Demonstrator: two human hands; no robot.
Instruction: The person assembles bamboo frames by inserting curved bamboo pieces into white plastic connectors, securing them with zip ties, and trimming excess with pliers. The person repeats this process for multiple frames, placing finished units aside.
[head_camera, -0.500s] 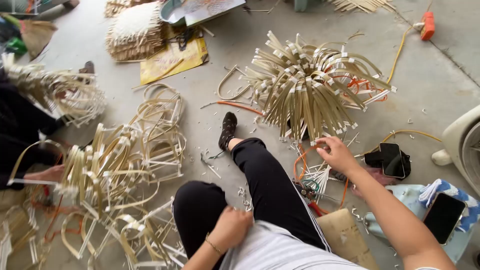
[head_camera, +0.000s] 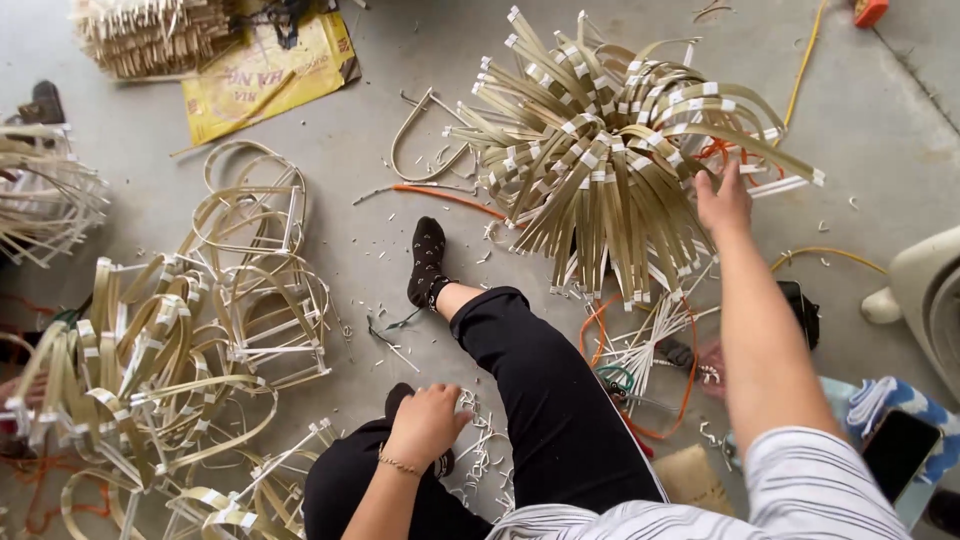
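Right now the right hand (head_camera: 724, 200) reaches out at arm's length, fingers loosely spread, touching the big pile of bent tan bamboo strips with white taped ends (head_camera: 610, 150) on the grey concrete floor (head_camera: 380, 150). Left hand (head_camera: 428, 422) rests curled on the black-trousered knee (head_camera: 520, 360), touching small white scraps (head_camera: 480, 440). Looped strip frames (head_camera: 230, 300) lie well apart, to the left.

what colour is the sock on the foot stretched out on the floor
Black sock with small pale dots, seen from the head camera.
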